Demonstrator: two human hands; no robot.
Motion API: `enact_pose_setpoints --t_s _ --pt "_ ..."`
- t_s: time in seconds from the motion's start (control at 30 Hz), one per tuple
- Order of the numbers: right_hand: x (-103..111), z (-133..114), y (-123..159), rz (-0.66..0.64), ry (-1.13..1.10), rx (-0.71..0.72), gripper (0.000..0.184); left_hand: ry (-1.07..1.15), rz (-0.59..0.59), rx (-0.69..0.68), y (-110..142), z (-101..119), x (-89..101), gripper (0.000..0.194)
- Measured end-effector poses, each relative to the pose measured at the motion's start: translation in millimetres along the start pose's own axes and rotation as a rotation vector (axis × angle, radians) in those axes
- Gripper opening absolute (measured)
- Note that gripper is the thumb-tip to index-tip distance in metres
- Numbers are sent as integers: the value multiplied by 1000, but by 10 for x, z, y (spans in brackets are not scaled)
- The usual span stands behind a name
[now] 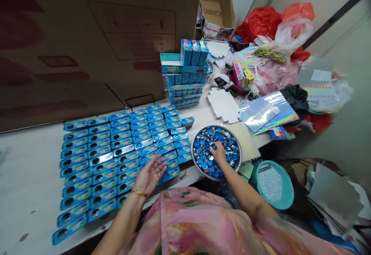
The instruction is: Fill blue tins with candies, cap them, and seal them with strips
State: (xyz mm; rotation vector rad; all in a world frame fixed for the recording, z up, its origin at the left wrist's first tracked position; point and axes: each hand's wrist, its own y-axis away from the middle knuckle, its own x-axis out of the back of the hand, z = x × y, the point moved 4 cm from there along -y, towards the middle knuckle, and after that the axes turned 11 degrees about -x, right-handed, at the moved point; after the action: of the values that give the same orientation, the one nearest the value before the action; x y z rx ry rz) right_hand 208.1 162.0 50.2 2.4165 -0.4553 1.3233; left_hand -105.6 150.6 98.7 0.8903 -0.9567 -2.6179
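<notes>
My left hand [149, 175] hovers palm up with its fingers spread, just over the near end of the rows of blue tins [116, 158] laid out on the white table [29, 193]. It holds nothing and a gold bangle sits at its wrist. My right hand [218, 152] reaches into a round steel bowl [216, 126] heaped with blue-and-silver caps [228, 147]. Its fingers are bunched among the caps, and I cannot tell whether they grip one.
Behind the tins rises a stack of blue boxes [185, 77], with a large cardboard sheet [87, 42] at the back left. Nearby lie white die-cut card [223, 106] and holographic sheets [268, 112]. A teal basin [272, 185] sits low right; red plastic bags [259, 23] are heaped behind.
</notes>
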Motion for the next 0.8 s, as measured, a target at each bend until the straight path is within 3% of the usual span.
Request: enact_pose_setpoints --t_s 0.1,0.17,0.27,0.37,0.43,0.5,0.6,0.7,0.8 --pt "153 45 -54 25 -216 -107 25 6 -52 31 -18 -83 -127 19" --pt "239 -107 -13 15 -302 -104 26 43 -103 74 -28 -168 -255 21" --pt "255 -658 173 -29 -331 124 20 170 -228 188 -24 -311 -500 26" --pt "42 -1374 495 -194 -189 459 18 363 -313 275 -50 -357 -642 32" --pt "-164 -1771 712 -298 -18 629 24 449 -241 247 -112 -307 -556 31" --pt "-344 -2070 865 -366 104 757 35 493 -139 180 -168 -213 -350 30" --pt "-532 -2389 955 -506 83 907 47 538 -30 87 -193 -47 35 28" --pt "-680 -2607 951 -691 -28 981 37 599 37 28 -169 100 348 23" --pt "-834 -2746 954 -771 -90 970 27 635 52 1 -127 205 530 23"
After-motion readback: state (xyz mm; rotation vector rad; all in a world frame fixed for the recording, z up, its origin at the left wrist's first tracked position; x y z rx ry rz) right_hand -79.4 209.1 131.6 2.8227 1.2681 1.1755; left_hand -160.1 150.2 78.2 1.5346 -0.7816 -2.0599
